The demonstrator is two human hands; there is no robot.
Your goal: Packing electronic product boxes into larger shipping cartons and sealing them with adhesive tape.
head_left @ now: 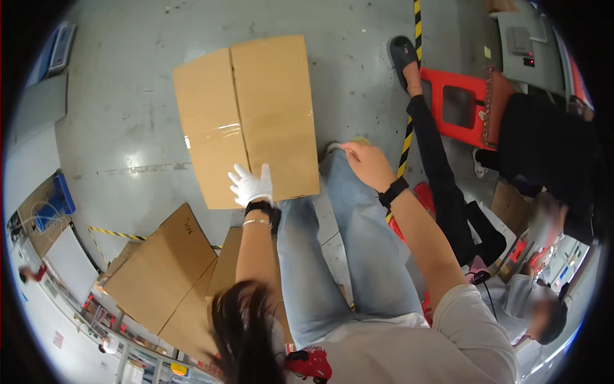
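A large brown cardboard box [275, 96] stands on the floor in front of me, its top flaps meeting at a seam and a strip of clear shiny tape [220, 132] lying across them. My left hand [252, 187], in a white glove, is spread with its fingers apart over the box's near edge and seems to rest on it. Just right of the box, my bare right hand [369, 165] is closed above my knee. A yellow-green edge of something [360, 140] shows beyond its knuckles; the rest is hidden by the hand.
More cardboard boxes [163, 265] stand at my lower left. To the right, a person in black trousers [438, 150] sits beside a red plastic stool [457, 105], one foot stretched toward the yellow-black floor tape [417, 25]. Other people and workbenches line both sides.
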